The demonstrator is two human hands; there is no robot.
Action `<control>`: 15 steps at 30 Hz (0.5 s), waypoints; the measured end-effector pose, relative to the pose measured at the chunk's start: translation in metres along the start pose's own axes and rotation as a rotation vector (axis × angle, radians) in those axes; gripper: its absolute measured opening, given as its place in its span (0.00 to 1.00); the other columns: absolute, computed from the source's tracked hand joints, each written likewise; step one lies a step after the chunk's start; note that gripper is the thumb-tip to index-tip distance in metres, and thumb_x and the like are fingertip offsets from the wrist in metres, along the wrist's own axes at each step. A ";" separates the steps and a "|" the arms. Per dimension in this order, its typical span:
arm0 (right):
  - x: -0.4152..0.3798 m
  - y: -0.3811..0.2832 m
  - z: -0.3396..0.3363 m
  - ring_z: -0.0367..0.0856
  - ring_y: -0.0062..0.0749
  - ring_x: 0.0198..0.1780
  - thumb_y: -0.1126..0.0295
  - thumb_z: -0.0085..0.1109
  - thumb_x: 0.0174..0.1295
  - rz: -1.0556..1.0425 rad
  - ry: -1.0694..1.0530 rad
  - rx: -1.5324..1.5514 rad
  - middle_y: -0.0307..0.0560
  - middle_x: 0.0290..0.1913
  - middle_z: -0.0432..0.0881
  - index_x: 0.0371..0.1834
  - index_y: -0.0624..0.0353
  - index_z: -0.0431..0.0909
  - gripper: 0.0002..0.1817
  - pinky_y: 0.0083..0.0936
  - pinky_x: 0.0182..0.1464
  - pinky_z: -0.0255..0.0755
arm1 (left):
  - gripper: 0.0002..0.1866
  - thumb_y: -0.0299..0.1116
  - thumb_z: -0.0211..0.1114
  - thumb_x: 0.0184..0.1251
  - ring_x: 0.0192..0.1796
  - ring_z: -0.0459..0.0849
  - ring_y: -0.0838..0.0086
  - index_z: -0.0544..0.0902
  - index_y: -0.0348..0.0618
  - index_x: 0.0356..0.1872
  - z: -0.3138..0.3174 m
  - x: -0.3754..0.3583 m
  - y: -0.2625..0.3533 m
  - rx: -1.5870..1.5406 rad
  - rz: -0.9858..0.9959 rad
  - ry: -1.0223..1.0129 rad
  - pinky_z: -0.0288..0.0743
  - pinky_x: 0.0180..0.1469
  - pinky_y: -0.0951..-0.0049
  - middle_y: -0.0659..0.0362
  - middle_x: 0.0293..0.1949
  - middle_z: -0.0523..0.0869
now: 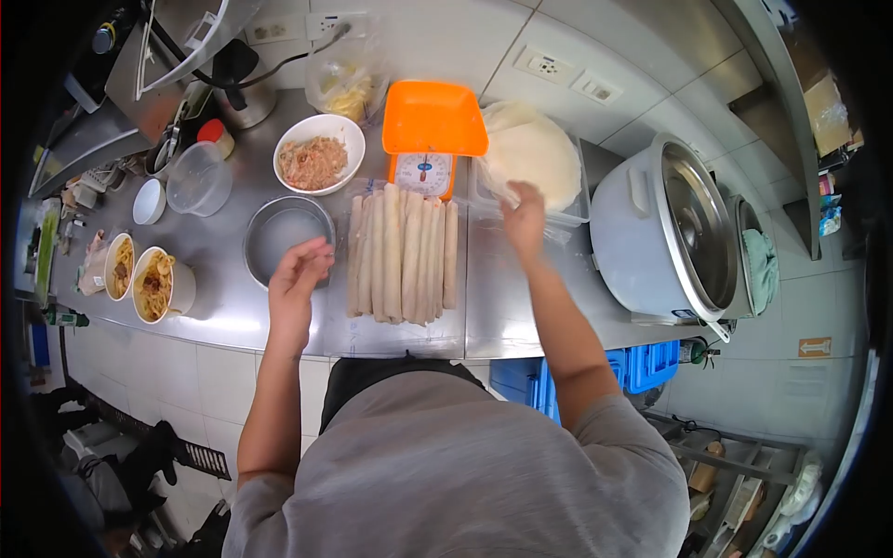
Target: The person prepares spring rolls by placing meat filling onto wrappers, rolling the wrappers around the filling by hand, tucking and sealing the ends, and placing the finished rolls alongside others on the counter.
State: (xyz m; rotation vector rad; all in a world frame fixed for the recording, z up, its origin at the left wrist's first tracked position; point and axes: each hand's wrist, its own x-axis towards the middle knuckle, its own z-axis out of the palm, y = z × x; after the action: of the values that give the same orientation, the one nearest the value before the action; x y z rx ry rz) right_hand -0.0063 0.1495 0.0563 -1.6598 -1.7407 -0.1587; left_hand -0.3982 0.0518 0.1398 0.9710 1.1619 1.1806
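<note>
My right hand [525,212] is at the front left edge of a stack of round, pale wrappers [528,153] in a clear plastic container, its fingers pinched on the wrapper edge. My left hand [302,267] hovers over the right rim of a round metal bowl [270,244], its fingers curled loosely and apart, holding nothing. Between my hands, several long pale rolls [402,256] lie side by side on a plastic sheet. Behind them stands a scale with an orange tray [433,116]. Left of it is a white bowl of minced filling [314,163].
A large rice cooker [651,223] stands at the right. Two paper bowls of food [156,284], a clear plastic tub [198,179] and a small white bowl [149,202] are on the left. A plastic bag [347,84] rests near the wall.
</note>
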 end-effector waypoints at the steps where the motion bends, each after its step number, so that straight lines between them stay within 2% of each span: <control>1: 0.019 0.003 -0.006 0.77 0.52 0.54 0.71 0.71 0.46 0.061 -0.070 -0.037 0.57 0.50 0.81 0.50 0.62 0.80 0.24 0.40 0.57 0.71 | 0.16 0.31 0.58 0.73 0.53 0.80 0.74 0.77 0.36 0.57 -0.003 -0.001 0.004 0.002 0.004 0.013 0.71 0.57 0.74 0.55 0.51 0.83; 2: 0.035 0.006 -0.009 0.76 0.53 0.55 0.73 0.72 0.45 0.121 -0.139 -0.070 0.57 0.51 0.80 0.49 0.61 0.81 0.23 0.42 0.57 0.71 | 0.16 0.31 0.58 0.73 0.52 0.80 0.74 0.77 0.36 0.57 -0.007 -0.002 0.006 0.013 -0.001 0.017 0.71 0.57 0.73 0.55 0.50 0.83; 5: 0.054 0.053 0.003 0.78 0.52 0.52 0.71 0.71 0.46 0.066 -0.378 -0.038 0.57 0.48 0.82 0.41 0.61 0.84 0.16 0.39 0.54 0.72 | 0.15 0.30 0.58 0.73 0.52 0.81 0.73 0.78 0.35 0.56 -0.020 -0.004 0.013 0.042 0.002 0.040 0.72 0.57 0.73 0.55 0.49 0.84; 8: 0.071 0.057 0.002 0.81 0.51 0.46 0.67 0.68 0.49 0.236 -0.455 -0.034 0.58 0.42 0.84 0.33 0.63 0.86 0.11 0.37 0.51 0.74 | 0.14 0.30 0.58 0.73 0.50 0.81 0.73 0.78 0.35 0.55 -0.030 -0.008 0.014 0.044 0.025 0.074 0.72 0.56 0.73 0.55 0.48 0.84; 11: 0.080 0.059 -0.001 0.84 0.44 0.38 0.68 0.68 0.52 0.272 -0.518 -0.037 0.57 0.36 0.85 0.32 0.67 0.85 0.12 0.33 0.45 0.75 | 0.14 0.30 0.58 0.73 0.49 0.82 0.73 0.79 0.36 0.55 -0.036 -0.011 0.011 0.059 0.023 0.093 0.72 0.55 0.73 0.55 0.47 0.85; 15: 0.085 0.085 0.011 0.83 0.49 0.41 0.67 0.64 0.51 0.241 -0.528 0.042 0.57 0.36 0.85 0.32 0.63 0.86 0.11 0.35 0.47 0.76 | 0.14 0.30 0.58 0.73 0.49 0.82 0.73 0.79 0.36 0.54 -0.027 -0.009 0.008 0.045 0.007 0.088 0.72 0.55 0.73 0.55 0.46 0.85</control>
State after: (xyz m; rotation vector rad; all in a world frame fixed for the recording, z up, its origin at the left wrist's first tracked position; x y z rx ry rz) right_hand 0.0736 0.2394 0.0641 -1.9835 -1.8682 0.4647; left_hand -0.4260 0.0433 0.1450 0.9652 1.2611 1.2174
